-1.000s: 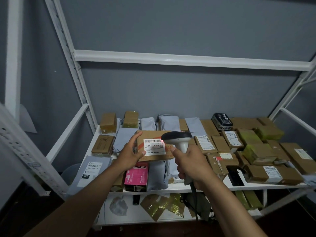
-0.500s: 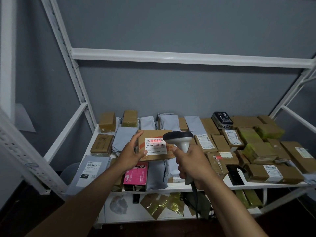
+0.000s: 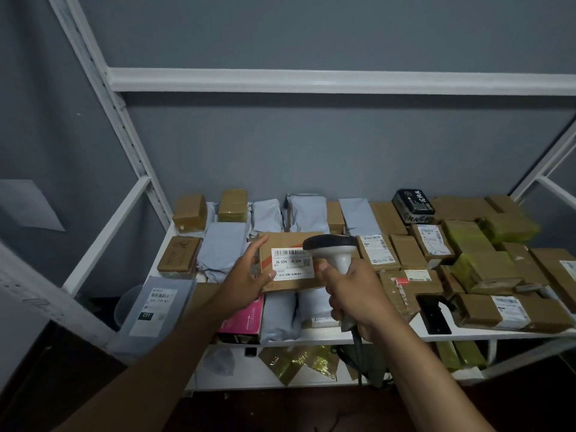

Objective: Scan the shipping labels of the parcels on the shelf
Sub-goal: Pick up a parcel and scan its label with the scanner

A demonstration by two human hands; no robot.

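My left hand (image 3: 246, 274) grips the left end of a brown cardboard parcel (image 3: 282, 244), holding it tilted up above the shelf. Its white shipping label (image 3: 291, 263) reads J6-S04 and faces me. My right hand (image 3: 352, 294) is wrapped around the handle of a white barcode scanner (image 3: 332, 249) with a dark head. The scanner head sits just right of the label, overlapping the parcel's right end. A cable hangs down from the handle.
The white metal shelf (image 3: 467, 333) is packed with brown boxes, grey mailer bags, a pink box (image 3: 243, 319) and a black box (image 3: 413, 202). A grey labelled bag (image 3: 156, 307) hangs off the left end. White uprights stand at both sides; gold wrapping lies on the lower shelf.
Half a second ago a red scan light lay on the label's barcode; now it is gone. Both hands and the parcel have barely moved.
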